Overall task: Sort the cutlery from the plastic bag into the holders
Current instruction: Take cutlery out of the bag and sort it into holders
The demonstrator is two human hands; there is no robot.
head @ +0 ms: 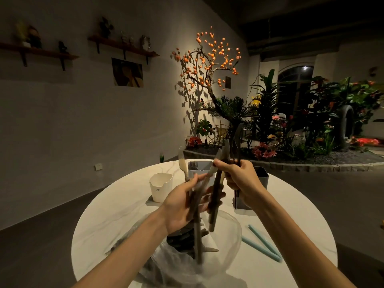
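1. Round white table (291, 215): plastic bag (224, 235) gapes at the near edge, cutlery inside.
2. Beyond it stand the white holder (160, 187), the grey holder (200, 166) with forks showing, and a dark holder (262, 176).
3. Left hand (182, 206) grips a bundle of cutlery (197, 217).
4. Right hand (241, 179) pinches dark pieces upright; best to pull one type free before dropping.

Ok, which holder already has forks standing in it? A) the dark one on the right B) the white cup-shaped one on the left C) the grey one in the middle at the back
C: fork tines poke up out of the grey middle holder, behind the left hand; no cutlery shows above the white holder.
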